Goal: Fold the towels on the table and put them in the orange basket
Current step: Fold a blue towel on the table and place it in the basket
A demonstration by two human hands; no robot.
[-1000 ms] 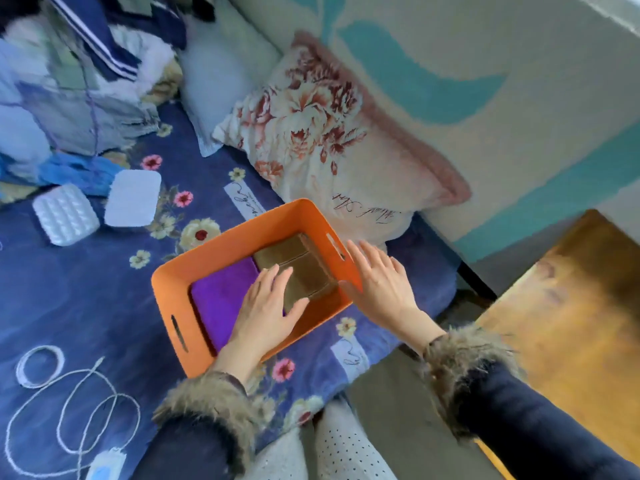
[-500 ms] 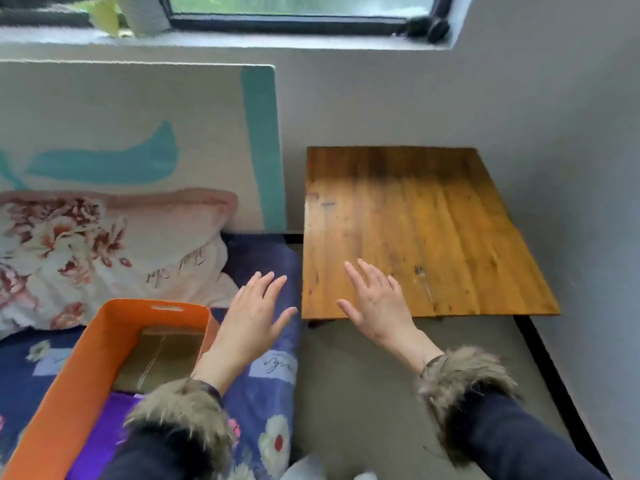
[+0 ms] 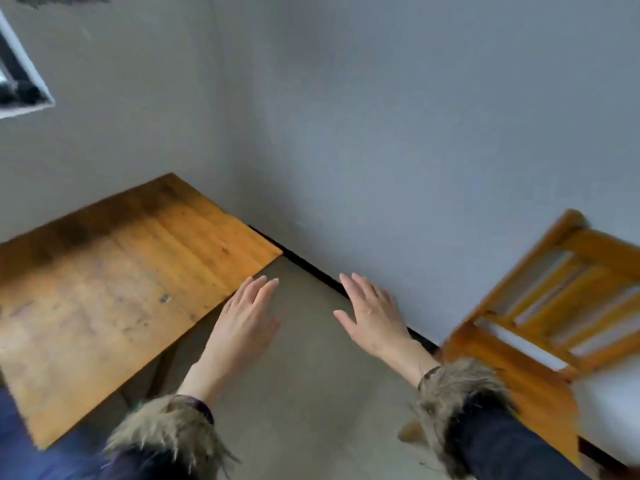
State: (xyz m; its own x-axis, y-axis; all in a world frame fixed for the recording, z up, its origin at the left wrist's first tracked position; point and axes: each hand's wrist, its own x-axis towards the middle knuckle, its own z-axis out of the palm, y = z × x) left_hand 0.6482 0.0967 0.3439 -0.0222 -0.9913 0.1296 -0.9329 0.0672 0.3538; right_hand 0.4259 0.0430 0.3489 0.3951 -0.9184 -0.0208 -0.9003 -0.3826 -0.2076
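Both grips, left hand [image 3: 244, 323] and right hand [image 3: 372, 315]: flat-fingered, holding nothing | table [image 3: 104, 289]: left, seemingly bare

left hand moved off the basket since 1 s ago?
Yes. The left hand has left the basket, now out of view, and hangs open over the floor by the wooden table corner, holding nothing.

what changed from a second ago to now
The view swung right, off the bed: the orange basket with its folded towels, which the left hand and right hand were touching, is now out of frame. The wooden table sits left, a wooden chair has appeared right. Both hands stay open, holding nothing.
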